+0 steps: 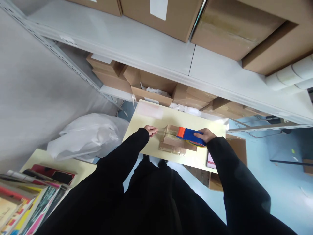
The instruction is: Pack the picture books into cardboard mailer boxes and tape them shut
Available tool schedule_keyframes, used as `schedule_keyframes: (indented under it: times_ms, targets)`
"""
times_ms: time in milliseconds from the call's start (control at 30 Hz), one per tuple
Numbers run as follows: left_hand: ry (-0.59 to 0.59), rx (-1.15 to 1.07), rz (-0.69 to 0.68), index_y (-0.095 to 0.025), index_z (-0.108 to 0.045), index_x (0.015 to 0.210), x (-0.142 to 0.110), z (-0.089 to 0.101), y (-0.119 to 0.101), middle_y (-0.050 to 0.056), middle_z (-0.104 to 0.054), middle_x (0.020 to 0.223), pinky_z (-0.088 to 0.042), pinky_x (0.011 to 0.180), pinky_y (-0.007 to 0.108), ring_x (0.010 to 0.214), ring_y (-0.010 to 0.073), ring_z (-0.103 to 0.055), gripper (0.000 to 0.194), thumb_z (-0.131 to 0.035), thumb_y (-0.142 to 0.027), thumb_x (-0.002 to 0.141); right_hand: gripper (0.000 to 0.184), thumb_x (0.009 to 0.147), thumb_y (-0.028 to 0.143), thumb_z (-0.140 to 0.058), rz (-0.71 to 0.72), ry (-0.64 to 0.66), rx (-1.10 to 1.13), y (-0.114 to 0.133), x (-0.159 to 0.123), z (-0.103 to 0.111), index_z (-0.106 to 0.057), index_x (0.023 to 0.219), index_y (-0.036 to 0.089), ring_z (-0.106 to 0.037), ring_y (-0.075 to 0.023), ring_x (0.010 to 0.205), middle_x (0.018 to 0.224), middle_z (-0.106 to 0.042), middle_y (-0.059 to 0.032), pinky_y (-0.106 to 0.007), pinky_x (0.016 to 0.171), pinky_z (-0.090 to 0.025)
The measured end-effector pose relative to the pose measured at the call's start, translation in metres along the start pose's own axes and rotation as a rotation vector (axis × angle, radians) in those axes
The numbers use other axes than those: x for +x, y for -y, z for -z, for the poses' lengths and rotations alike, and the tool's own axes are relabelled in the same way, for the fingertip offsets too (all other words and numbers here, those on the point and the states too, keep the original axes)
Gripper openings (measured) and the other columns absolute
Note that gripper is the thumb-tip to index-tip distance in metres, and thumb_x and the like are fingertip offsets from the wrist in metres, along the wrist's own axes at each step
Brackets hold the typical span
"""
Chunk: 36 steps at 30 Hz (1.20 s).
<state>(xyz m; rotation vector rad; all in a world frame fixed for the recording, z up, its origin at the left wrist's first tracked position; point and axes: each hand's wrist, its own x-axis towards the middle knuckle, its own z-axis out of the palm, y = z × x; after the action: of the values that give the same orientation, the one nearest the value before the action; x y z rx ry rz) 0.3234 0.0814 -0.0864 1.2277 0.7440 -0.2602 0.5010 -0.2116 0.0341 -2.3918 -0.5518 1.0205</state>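
A small cardboard box (167, 140) lies on a pale yellow table (195, 160), with shiny clear tape along its near side. My right hand (207, 134) grips a blue and orange tape dispenser (190, 134), its orange end resting over or just above the box top. To the left of the box, my left hand (152, 131) is closed in a pinch. A faint strip of clear tape (161, 130) seems to run from those fingers to the box. The fingertips are too small to show exactly how they hold it.
Metal shelving (117, 42) with cardboard boxes stands behind the table. A white plastic bag (85, 135) bulges at the left, near stacked books (36, 202). A pink and white item (211, 161) lies at the table's right corner. An open cardboard box (216, 182) sits on the floor.
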Motion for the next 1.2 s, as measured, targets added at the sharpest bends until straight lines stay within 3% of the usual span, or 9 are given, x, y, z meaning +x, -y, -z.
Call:
schedule_keyframes:
  times_ms: [267,500,667,833,933,1000,1100,1200]
  targets:
    - [-0.073,-0.028,-0.055,-0.012,-0.061,0.079,0.020,-0.011,0.034,-0.002,-0.057,0.052,-0.036,0.040,0.019,0.038,0.0040,-0.044,0.036,-0.075,-0.033,0.054,0.044,0.064,0.057,-0.055,-0.014,0.021,-0.099,0.001,-0.001,-0.004,-0.063,0.064,0.014,-0.047,-0.0114,0.047,0.050,-0.054,0.0000,-0.023,0.045,-0.035]
    - [-0.161,0.022,-0.100,-0.015,-0.051,0.066,0.034,-0.043,0.053,-0.003,-0.054,0.050,-0.032,0.037,0.019,0.036,0.0041,-0.040,0.026,-0.069,-0.031,0.059,0.045,0.064,0.058,-0.053,-0.011,-0.003,-0.135,0.005,-0.005,-0.008,-0.063,0.063,0.014,-0.045,-0.0110,0.047,0.048,-0.051,0.0006,-0.023,0.044,-0.034]
    - [-0.255,0.138,-0.207,-0.016,-0.053,0.071,0.030,-0.052,0.062,-0.003,-0.052,0.056,-0.040,0.050,0.020,0.051,0.0074,-0.049,0.021,-0.064,-0.031,0.062,0.045,0.064,0.059,-0.053,0.001,-0.008,-0.150,0.007,-0.006,-0.009,-0.060,0.059,0.015,-0.045,-0.0108,0.047,0.048,-0.050,0.0010,-0.023,0.045,-0.034]
    - [-0.259,0.320,-0.253,-0.013,-0.058,0.073,0.016,-0.039,0.064,0.003,-0.058,0.064,-0.046,0.059,0.028,0.063,0.0159,-0.057,0.020,-0.060,-0.030,0.063,0.047,0.065,0.060,-0.051,0.017,-0.018,-0.160,0.014,-0.008,-0.010,-0.059,0.057,0.015,-0.042,-0.0097,0.045,0.046,-0.046,0.0018,-0.023,0.045,-0.032]
    - [-0.244,0.406,-0.336,-0.011,-0.057,0.099,0.000,-0.034,0.051,0.013,-0.060,0.101,-0.045,0.079,0.035,0.096,0.0225,-0.056,0.038,-0.054,-0.035,0.069,0.046,0.066,0.060,-0.050,0.031,-0.028,-0.156,0.018,-0.011,-0.010,-0.060,0.058,0.015,-0.042,-0.0099,0.046,0.047,-0.047,0.0015,-0.023,0.045,-0.032]
    - [-0.165,0.574,-0.502,-0.012,-0.044,0.121,-0.012,-0.036,0.037,0.015,-0.042,0.130,-0.032,0.096,0.038,0.122,0.0251,-0.036,0.062,-0.055,-0.042,0.068,0.047,0.066,0.060,-0.050,0.029,-0.039,-0.158,0.019,-0.012,-0.010,-0.060,0.059,0.015,-0.043,-0.0102,0.046,0.047,-0.048,0.0012,-0.023,0.045,-0.032]
    - [0.081,1.070,-0.768,-0.007,-0.022,0.135,-0.024,-0.047,0.016,0.018,-0.016,0.143,-0.011,0.106,0.045,0.132,0.0301,-0.007,0.101,-0.064,-0.054,0.055,0.048,0.066,0.061,-0.050,0.034,-0.035,-0.170,0.018,-0.012,-0.010,-0.060,0.059,0.015,-0.044,-0.0105,0.047,0.047,-0.048,0.0009,-0.023,0.045,-0.032]
    - [0.172,1.445,-0.772,-0.002,-0.013,0.136,-0.030,-0.056,0.004,0.021,-0.008,0.143,-0.007,0.106,0.043,0.133,0.0289,-0.003,0.105,-0.064,-0.054,0.059,0.048,0.066,0.061,-0.050,0.039,-0.015,-0.196,0.016,-0.010,-0.010,-0.060,0.059,0.015,-0.046,-0.0108,0.048,0.049,-0.051,0.0004,-0.023,0.045,-0.033]
